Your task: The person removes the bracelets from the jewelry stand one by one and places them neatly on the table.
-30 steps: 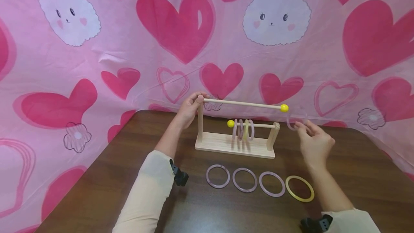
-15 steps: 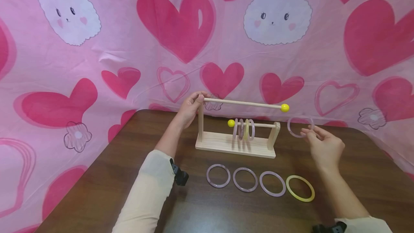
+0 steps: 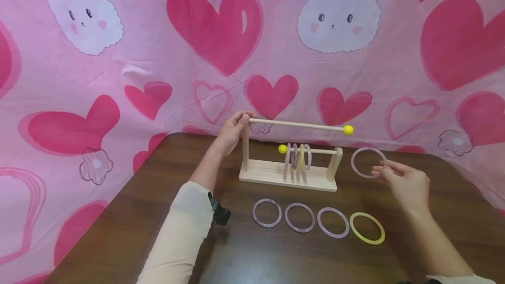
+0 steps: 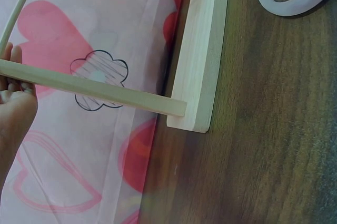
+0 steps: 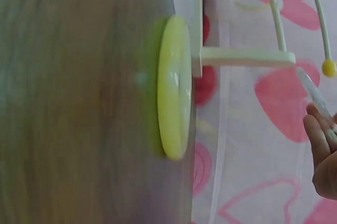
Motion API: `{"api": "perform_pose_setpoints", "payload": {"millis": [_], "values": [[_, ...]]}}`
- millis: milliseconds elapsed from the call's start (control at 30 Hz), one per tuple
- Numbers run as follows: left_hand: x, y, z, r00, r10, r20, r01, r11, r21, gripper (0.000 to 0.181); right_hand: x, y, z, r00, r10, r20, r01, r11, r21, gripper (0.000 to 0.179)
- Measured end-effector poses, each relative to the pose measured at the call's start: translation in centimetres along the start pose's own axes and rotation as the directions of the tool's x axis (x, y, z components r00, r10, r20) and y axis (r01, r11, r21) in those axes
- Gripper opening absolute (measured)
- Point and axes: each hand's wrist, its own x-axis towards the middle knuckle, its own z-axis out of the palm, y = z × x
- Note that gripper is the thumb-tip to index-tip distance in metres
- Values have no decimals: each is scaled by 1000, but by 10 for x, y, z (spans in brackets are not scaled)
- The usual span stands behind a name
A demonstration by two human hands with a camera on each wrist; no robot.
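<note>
My left hand (image 3: pixel 230 135) grips the top of the tall left post of a wooden ring stand (image 3: pixel 276 173), where the upper rod begins. That upper rod (image 3: pixel 296 124) ends in a yellow ball (image 3: pixel 348 130) and carries no rings. On the lower rod hang several purple and yellow rings (image 3: pixel 302 157). To the right of the stand, my right hand (image 3: pixel 406 185) pinches a pale purple ring (image 3: pixel 353 168) by its edge, raised above the table. In the right wrist view the ring (image 5: pixel 313 91) appears nearly edge-on between the fingers.
In front of the stand a row of rings lies flat on the brown table (image 3: pixel 236 253): a left purple ring (image 3: pixel 254 218), two more purple rings beside it, and a yellow ring (image 3: pixel 368 242) at the right end. A pink cloth (image 3: pixel 213 100) with hearts and rabbits hangs behind.
My right hand has moved right and slightly down with the purple ring, away from the yellow ball, and the ring now faces the head camera more fully. The left hand stays on the post.
</note>
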Motion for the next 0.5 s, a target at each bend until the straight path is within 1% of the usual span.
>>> {"api": "perform_pose_setpoints", "payload": {"millis": [100, 167, 233, 333, 400, 500], "values": [[1, -1, 0, 1000, 1, -4, -1, 1000, 3, 33, -6, -19, -10, 998, 2, 60, 1, 999, -44, 37], [1, -1, 0, 1000, -1, -5, 1, 1000, 5, 32, -11, -32, -19, 995, 1, 103, 11, 993, -115, 37], [2, -2, 0, 1000, 0, -3, 0, 1000, 1, 29, -14, -39, -27, 991, 18, 135, 6, 984, -176, 38], [2, -2, 0, 1000, 5, 3, -5, 1000, -7, 26, -14, -40, -39, 984, 36, 175, 7, 972, -235, 39], [2, -2, -1, 1000, 4, 4, -4, 1000, -8, 25, -13, -36, -45, 981, 30, 194, 15, 974, -227, 39], [1, -2, -2, 1000, -3, 3, 3, 1000, 3, 24, -12, -32, -54, 975, -1, 220, 47, 978, -201, 25]]}}
